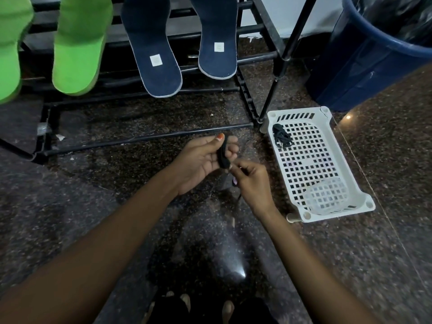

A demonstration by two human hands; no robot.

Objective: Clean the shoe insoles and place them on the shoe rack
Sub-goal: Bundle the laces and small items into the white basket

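Where the hands meet, head view: the left hand (201,160) lies palm up above the floor, fingers curled round a black lace bundle (223,155) and thumb pressed on its top end. The right hand (251,183) pinches the bundle's lower end between thumb and fingertips, its other fingers folded in.
Hidden part: the right hand covers the bundle's lowest bit; a thin dark strand below it is too blurred to tell.
Inner navy insole (154,50): lies across the bars of the shoe rack (257,56) next to the green pair, its rounded end overhanging the front bar, a small white label on it.
Outer navy insole (216,38): on the same bars, by the rack's corner post, with a like label.
Green insole (79,50): on the rack beside the inner navy one; a second green insole (9,54) is cut by the frame edge.
Rack's floor bar: runs just beyond the hands.
Slanted black pole (287,57): crosses between the navy insoles and the blue bin (350,66).
White basket (327,127): on the floor just beside the right hand, touching the rack's foot; it holds black laces (281,136) at its far end and a clear round thing (325,195) at its near end.
Blue bin: behind the basket, lined with black plastic.
Floor (93,206): dark speckled stone.
Toes (228,308): at the bottom edge.
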